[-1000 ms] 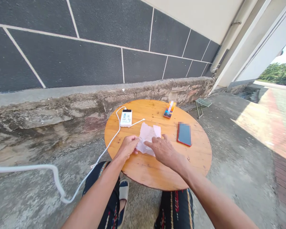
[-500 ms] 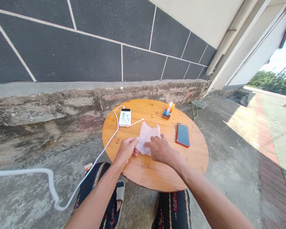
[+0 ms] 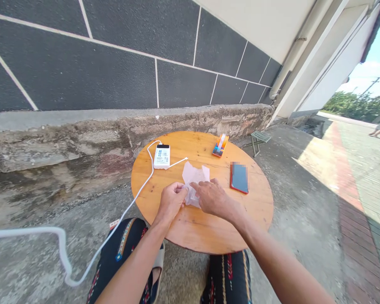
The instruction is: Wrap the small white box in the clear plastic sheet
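A thin, crinkled, pale pinkish-white sheet of paper (image 3: 194, 172) lies on the round wooden table (image 3: 196, 234). At its left edge, my left hand (image 3: 172, 200) is closed, thumb and fingers pinching the paper. My right hand (image 3: 213, 196) rests over the sheet's right and lower part, index finger pointing left toward the left hand's fingertips, its other fingers loosely bent and apart. The right hand hides part of the sheet.
A white power bank (image 3: 162, 157) with a white cable (image 3: 141, 192) sits at the table's back left. An orange box (image 3: 221, 145) stands at the back, and a phone in a red case (image 3: 240, 179) lies right. A folding stool (image 3: 258, 139) stands beyond, near the wall.
My left hand's fingers have moved slightly up along the paper's left edge. My right index finger has stretched out further left. The whole view has shifted a little.
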Action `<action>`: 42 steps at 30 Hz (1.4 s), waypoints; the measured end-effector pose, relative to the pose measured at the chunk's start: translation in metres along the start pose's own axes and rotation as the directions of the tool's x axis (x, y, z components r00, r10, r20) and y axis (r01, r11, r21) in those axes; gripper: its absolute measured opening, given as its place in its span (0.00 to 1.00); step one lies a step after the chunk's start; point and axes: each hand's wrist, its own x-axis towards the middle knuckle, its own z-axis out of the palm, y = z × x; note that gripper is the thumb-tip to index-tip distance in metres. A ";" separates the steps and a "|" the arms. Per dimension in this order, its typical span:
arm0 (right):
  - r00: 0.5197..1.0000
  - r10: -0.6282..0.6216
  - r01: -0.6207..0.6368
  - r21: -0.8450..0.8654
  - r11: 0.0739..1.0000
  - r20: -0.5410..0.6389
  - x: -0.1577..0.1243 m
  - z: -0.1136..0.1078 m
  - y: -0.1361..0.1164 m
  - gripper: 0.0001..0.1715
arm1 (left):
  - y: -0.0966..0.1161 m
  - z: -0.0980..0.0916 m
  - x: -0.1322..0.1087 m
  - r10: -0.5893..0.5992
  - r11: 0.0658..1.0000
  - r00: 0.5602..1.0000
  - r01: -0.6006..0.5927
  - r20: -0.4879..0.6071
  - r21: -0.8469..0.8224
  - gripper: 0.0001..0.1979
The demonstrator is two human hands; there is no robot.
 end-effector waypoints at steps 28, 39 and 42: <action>0.998 0.024 -0.025 -0.001 1.000 -0.062 -0.006 0.021 0.008 0.23 | 0.008 -0.002 -0.021 0.463 0.635 0.806 -0.591 0.369 0.496 0.13; 0.992 0.067 -0.062 0.046 0.997 -0.110 -0.006 0.011 0.009 0.22 | 0.007 0.001 -0.017 0.530 0.522 0.761 -0.641 0.374 0.563 0.10; 0.987 0.082 -0.073 0.062 0.995 -0.142 -0.007 0.012 0.010 0.20 | 0.000 -0.001 -0.013 0.619 0.473 0.672 -0.732 0.407 0.490 0.11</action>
